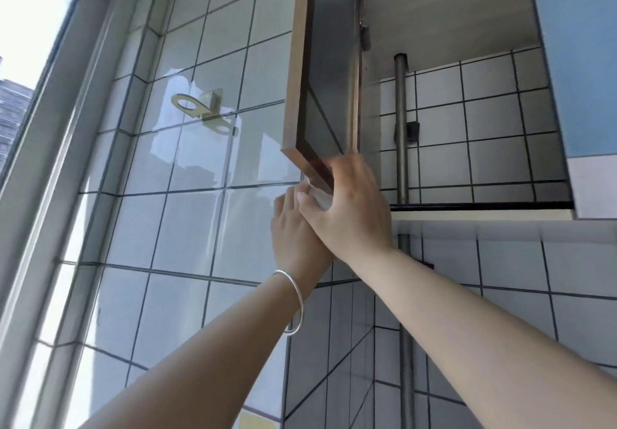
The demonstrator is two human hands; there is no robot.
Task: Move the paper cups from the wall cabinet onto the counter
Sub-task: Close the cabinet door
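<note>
Both hands meet at the lower corner of the open cabinet door [320, 71]: right hand [350, 208] clasped around a white object, probably paper cups [319, 198], left hand [293, 228] steadying beneath, fingers touching it. Cabinet interior [467, 128] shows none; counter unseen.

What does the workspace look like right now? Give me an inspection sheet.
Surface: counter not in view.
Job's things: wall cabinet open, door swung out; visible interior shows only tiled wall and a vertical pipe; something white between the hands, too hidden to identify.
Clutter: nothing seen.
Grippers: left hand and right hand both at the door's lower corner, overlapping; bracelet on the left wrist.
Cables: nothing seen.
Surroundings: tiled walls, metal wall bracket, window at left.
</note>
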